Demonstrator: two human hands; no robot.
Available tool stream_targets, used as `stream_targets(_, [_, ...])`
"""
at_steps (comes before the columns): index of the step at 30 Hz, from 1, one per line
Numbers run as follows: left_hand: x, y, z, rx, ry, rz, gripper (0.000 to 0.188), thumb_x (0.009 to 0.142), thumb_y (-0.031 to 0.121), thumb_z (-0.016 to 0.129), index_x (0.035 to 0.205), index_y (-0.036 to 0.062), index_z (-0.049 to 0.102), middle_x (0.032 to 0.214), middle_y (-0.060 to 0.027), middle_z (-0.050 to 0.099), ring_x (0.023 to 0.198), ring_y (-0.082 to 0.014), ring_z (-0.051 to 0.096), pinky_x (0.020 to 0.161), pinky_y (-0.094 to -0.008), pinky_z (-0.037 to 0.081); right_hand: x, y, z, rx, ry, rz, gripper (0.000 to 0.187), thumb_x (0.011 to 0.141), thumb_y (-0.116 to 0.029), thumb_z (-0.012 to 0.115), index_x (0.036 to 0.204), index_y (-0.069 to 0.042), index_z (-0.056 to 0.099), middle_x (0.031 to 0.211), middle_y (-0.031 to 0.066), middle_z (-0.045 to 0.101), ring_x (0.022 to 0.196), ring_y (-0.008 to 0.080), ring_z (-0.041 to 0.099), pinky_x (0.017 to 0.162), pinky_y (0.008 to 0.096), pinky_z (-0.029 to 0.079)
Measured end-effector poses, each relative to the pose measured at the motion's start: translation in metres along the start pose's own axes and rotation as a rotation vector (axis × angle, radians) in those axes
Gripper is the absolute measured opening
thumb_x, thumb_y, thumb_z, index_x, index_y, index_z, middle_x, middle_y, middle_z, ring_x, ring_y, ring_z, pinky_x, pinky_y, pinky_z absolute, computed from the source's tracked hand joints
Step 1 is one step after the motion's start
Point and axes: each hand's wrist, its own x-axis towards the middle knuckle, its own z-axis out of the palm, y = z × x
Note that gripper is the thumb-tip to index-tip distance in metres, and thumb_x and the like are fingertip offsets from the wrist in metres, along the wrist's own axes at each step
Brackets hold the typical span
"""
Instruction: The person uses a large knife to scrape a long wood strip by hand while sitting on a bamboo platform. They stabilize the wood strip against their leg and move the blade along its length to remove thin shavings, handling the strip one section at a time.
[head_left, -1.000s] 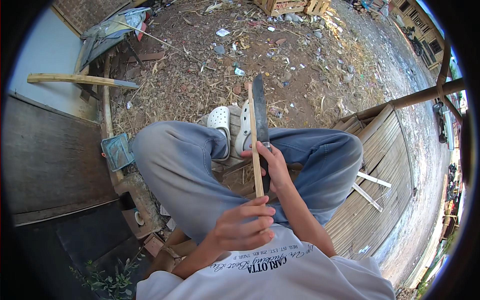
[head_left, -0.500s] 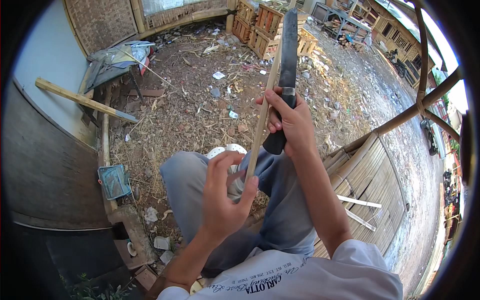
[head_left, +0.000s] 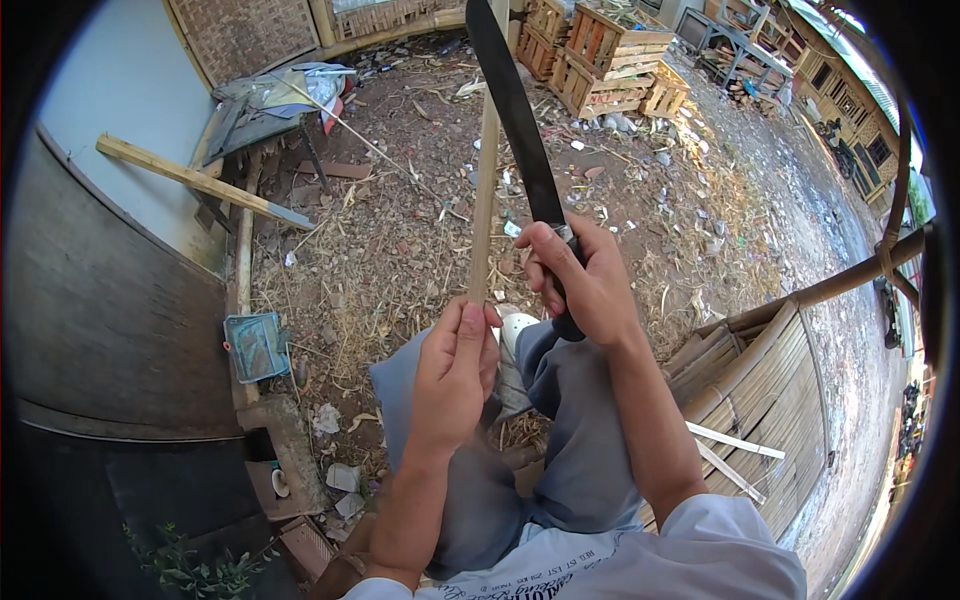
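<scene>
And here is the left hand [head_left: 452,375], just toward six o'clock of centre, thumb and fingers pinched together on the lower end of a long, pale wooden strip [head_left: 484,210], which runs almost straight up toward twelve. Over at three o'clock, close to the middle, the right hand [head_left: 590,290] has its fingers wrapped round the black handle of a long, dark-bladed knife [head_left: 521,135], thumb lying forward toward ten. Look at that blade: it leans up and left, its far end crossing in front of the strip near twelve, though whether the two touch I cannot tell. Below them, a white clog [head_left: 514,328] peeks out beside the bent knees in blue-grey trousers [head_left: 590,420]. Out at one o'clock sit the slatted wooden crates [head_left: 615,60]; between ten and eleven, a worktop [head_left: 250,120] carries crumpled sheets. A squared beam [head_left: 200,180] juts in at ten, and at nine there's a blue basket [head_left: 256,348] on its side of the yard. Swing round to four o'clock: two white strips [head_left: 740,441] lie on the slatted bamboo platform [head_left: 775,385].
</scene>
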Motion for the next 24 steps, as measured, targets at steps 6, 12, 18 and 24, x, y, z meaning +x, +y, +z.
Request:
stream_targets(6, [0.000, -0.002, -0.008, -0.013, 0.096, 0.050, 0.027, 0.102, 0.032, 0.039, 0.089, 0.0100, 0.047, 0.059, 0.0071, 0.030, 0.045, -0.0006, 0.023, 0.039, -0.0189, 0.016, 0.008, 0.012, 0.015, -0.461, -0.200, -0.320, 0.019, 0.079, -0.018, 0.063, 0.088, -0.003, 0.057, 0.058, 0.0111, 0.052, 0.051, 0.0250, 0.054, 0.052, 0.0351, 0.041])
stream_targets(12, [-0.011, 0.001, -0.017, 0.038, 0.080, 0.025, 0.028, 0.102, 0.033, 0.040, 0.084, 0.0120, 0.044, 0.057, 0.0077, 0.026, 0.044, -0.0007, 0.020, 0.038, -0.0195, 0.014, 0.015, 0.007, 0.010, -0.815, -0.458, -0.447, 0.015, 0.070, -0.018, 0.066, 0.077, -0.007, 0.059, 0.061, 0.0156, 0.058, 0.063, 0.0382, 0.059, 0.057, 0.0451, 0.045])
stream_targets(18, [0.014, 0.041, -0.013, -0.067, 0.086, -0.004, 0.027, 0.101, 0.032, 0.039, 0.083, 0.0120, 0.045, 0.056, 0.0074, 0.028, 0.042, -0.0018, 0.022, 0.036, -0.0207, 0.013, 0.061, -0.033, 0.018, -1.217, -0.320, -0.513, 0.013, 0.069, -0.021, 0.065, 0.070, -0.008, 0.063, 0.063, 0.0162, 0.060, 0.065, 0.0361, 0.062, 0.060, 0.0459, 0.048])
stream_targets(24, [0.028, 0.033, -0.002, -0.022, 0.109, 0.007, 0.024, 0.101, 0.028, 0.040, 0.084, 0.0126, 0.045, 0.056, 0.0079, 0.027, 0.042, -0.0018, 0.022, 0.036, -0.0209, 0.013, 0.066, -0.009, 0.017, -1.158, -0.336, -0.651, 0.012, 0.068, -0.019, 0.066, 0.070, -0.009, 0.061, 0.060, 0.0134, 0.059, 0.062, 0.0355, 0.061, 0.058, 0.0458, 0.048])
